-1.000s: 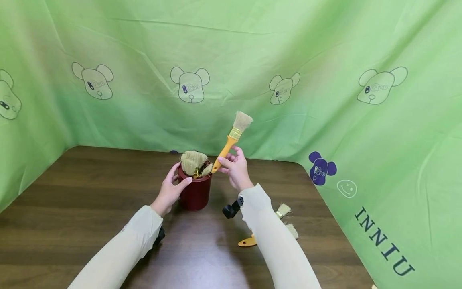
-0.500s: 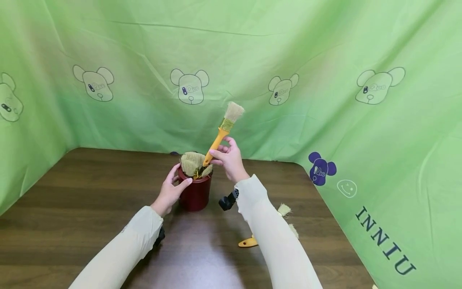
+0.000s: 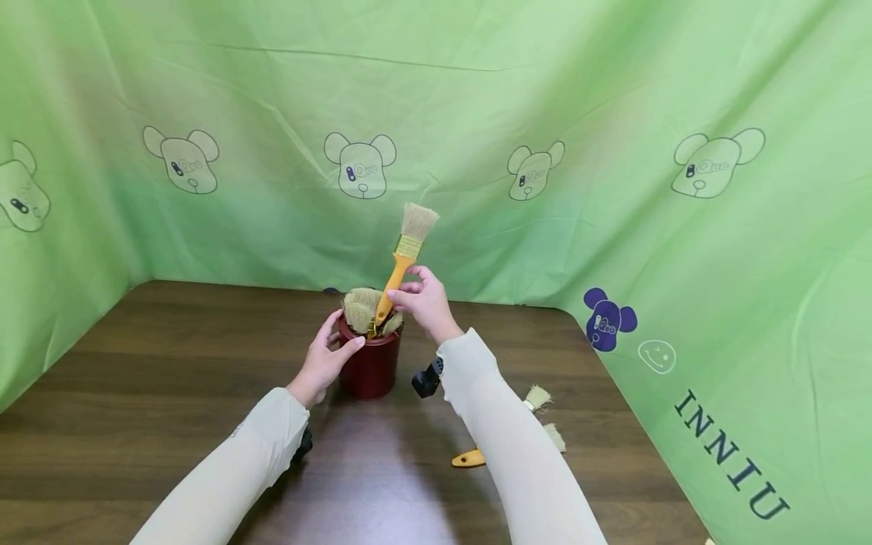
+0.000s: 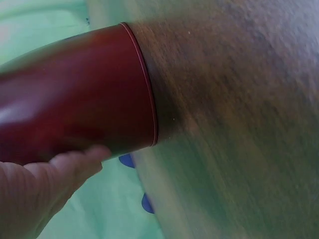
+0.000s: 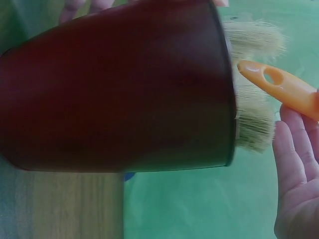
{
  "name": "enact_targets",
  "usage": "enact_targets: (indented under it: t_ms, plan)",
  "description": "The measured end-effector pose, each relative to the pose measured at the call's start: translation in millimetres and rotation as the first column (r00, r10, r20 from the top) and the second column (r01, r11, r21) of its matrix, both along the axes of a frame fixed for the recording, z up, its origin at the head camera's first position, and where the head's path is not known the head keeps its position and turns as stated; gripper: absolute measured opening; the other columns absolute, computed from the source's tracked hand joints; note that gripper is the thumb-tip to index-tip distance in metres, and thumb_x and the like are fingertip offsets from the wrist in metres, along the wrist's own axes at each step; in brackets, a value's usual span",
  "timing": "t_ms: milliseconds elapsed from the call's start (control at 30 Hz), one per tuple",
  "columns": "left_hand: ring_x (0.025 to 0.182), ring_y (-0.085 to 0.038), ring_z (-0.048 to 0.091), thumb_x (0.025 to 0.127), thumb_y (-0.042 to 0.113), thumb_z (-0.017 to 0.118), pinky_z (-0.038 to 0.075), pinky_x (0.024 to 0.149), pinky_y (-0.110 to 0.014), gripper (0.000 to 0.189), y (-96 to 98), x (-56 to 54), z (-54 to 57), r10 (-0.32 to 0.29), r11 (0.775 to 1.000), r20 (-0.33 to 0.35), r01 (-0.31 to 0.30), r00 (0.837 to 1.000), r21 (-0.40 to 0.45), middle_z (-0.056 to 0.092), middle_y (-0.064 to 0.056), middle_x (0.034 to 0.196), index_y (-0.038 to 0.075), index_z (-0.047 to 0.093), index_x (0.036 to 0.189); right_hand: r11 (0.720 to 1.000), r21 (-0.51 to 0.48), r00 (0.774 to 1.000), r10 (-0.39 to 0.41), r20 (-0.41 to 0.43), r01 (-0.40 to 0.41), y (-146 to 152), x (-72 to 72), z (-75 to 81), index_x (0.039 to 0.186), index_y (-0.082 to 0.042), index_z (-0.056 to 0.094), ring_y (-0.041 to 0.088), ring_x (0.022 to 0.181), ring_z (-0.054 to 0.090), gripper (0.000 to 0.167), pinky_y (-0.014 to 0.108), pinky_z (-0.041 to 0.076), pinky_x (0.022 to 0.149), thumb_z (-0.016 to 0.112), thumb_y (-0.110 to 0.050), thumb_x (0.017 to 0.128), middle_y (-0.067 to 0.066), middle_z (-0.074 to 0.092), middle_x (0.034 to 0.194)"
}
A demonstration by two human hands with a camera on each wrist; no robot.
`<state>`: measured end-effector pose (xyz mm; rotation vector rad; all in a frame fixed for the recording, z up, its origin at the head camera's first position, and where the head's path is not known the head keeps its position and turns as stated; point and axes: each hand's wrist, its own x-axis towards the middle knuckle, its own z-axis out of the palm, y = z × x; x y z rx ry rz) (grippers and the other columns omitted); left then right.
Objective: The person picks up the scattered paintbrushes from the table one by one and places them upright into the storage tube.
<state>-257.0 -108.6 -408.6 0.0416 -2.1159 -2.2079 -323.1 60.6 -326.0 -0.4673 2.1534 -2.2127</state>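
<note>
A dark red round pot (image 3: 369,371) stands on the table, with several pale bristle heads (image 3: 361,306) showing above its rim. My left hand (image 3: 323,363) holds the pot at its left side near the rim, thumb in front; the left wrist view shows fingers (image 4: 75,167) along its wall. Between thumb and fingers, my right hand (image 3: 424,303) pinches a paintbrush (image 3: 398,272) by its yellow-orange handle. Its bristles point up, and the handle end (image 5: 259,74) is just above the pot's mouth, in front of the other bristles. The inside of the pot is mostly hidden.
More paintbrushes lie on the wooden table (image 3: 170,393) to the right, partly under the right forearm: one bristle head (image 3: 537,397), another bristle head (image 3: 555,437) and an orange handle (image 3: 468,459) show. A green printed cloth (image 3: 450,91) hangs behind and at both sides.
My right hand has carried the paintbrush left, from beside the pot's rim to over its mouth, and the brush stands more upright. The left hand has stayed on the pot.
</note>
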Motion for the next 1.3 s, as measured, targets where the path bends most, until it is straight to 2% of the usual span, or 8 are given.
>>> enact_targets:
  t_ms: [300,500,633,767,867,967,1167,1300]
  plan:
    - [0.141,-0.039,0.031,0.097,0.010,0.062,0.029,0.112,-0.058,0.071,0.4,-0.5,-0.2,-0.007,1.000,0.012,0.007,1.000,-0.005,0.034,-0.026,0.154,0.010,0.025,0.158,0.981,0.194,1.000,0.020,-0.017,-0.017,2.9,0.0,-4.2,0.108,0.006,0.052,0.012,0.065,0.063,0.029,0.032,0.058,0.070,0.070,0.011,0.086,0.024,0.068,0.092]
    - [0.143,-0.040,0.028,0.098,0.010,0.061,0.029,0.111,-0.061,0.071,0.3,-0.1,1.6,-0.019,1.000,0.019,0.019,1.000,0.006,0.030,-0.026,0.156,0.010,0.023,0.158,0.931,0.364,0.995,0.058,-0.079,-0.026,8.1,-3.0,-6.5,0.106,0.011,0.060,0.023,0.081,0.068,0.024,0.032,0.057,0.075,0.073,0.004,0.086,0.026,0.069,0.101]
    - [0.143,-0.041,0.028,0.098,0.009,0.061,0.031,0.108,-0.064,0.072,0.1,0.4,-0.5,-0.021,0.999,0.051,0.019,0.998,0.037,0.029,-0.028,0.156,0.012,0.022,0.159,0.896,0.440,0.988,0.123,-0.096,-0.068,21.5,-6.0,-9.0,0.119,0.013,0.063,0.033,0.103,0.068,0.035,0.033,0.055,0.086,0.073,0.002,0.087,0.026,0.069,0.112]
    - [0.139,-0.042,0.033,0.098,0.009,0.060,0.035,0.104,-0.064,0.072,0.1,-0.9,-0.7,-0.023,0.998,0.064,0.020,0.998,0.055,0.031,-0.030,0.153,0.014,0.022,0.159,0.895,0.440,0.990,0.119,-0.074,-0.075,47.8,-9.6,-8.3,0.132,0.010,0.058,0.034,0.111,0.065,0.046,0.035,0.051,0.095,0.072,0.002,0.088,0.026,0.066,0.121]
    - [0.138,-0.041,0.035,0.098,0.009,0.060,0.036,0.104,-0.063,0.072,-1.7,-3.4,1.4,-0.022,0.999,0.053,0.020,0.998,0.044,0.032,-0.030,0.152,0.013,0.022,0.159,0.918,0.392,0.996,0.081,-0.029,-0.063,69.0,-12.5,-6.4,0.134,0.010,0.056,0.026,0.101,0.068,0.047,0.035,0.053,0.093,0.069,0.002,0.090,0.026,0.065,0.120]
    - [0.139,-0.041,0.034,0.098,0.008,0.060,0.035,0.106,-0.062,0.072,-3.6,-5.5,3.9,-0.016,0.999,0.040,0.015,0.999,0.035,0.032,-0.030,0.152,0.013,0.022,0.159,0.925,0.375,0.998,0.054,0.027,-0.060,90.0,-14.0,-4.5,0.136,0.011,0.053,0.017,0.085,0.069,0.047,0.033,0.057,0.083,0.067,0.000,0.093,0.028,0.066,0.117]
    - [0.141,-0.040,0.030,0.097,0.010,0.062,0.030,0.110,-0.061,0.072,-1.4,-4.0,3.4,0.001,1.000,0.015,-0.001,1.000,0.006,0.034,-0.031,0.152,0.011,0.024,0.158,0.877,0.477,0.995,0.016,0.101,-0.063,140.5,-2.5,-12.5,0.138,0.013,0.048,0.012,0.070,0.067,0.052,0.030,0.058,0.068,0.066,-0.011,0.096,0.016,0.072,0.095]
    - [0.143,-0.040,0.027,0.097,0.011,0.062,0.028,0.112,-0.060,0.072,0.3,0.2,0.5,0.004,1.000,0.028,-0.004,1.000,-0.006,0.033,-0.031,0.153,0.010,0.025,0.158,0.871,0.486,0.981,-0.030,0.191,-0.068,174.4,15.0,-28.6,0.141,0.015,0.041,0.010,0.069,0.063,0.055,0.031,0.058,0.066,0.064,-0.010,0.097,0.004,0.067,0.086]
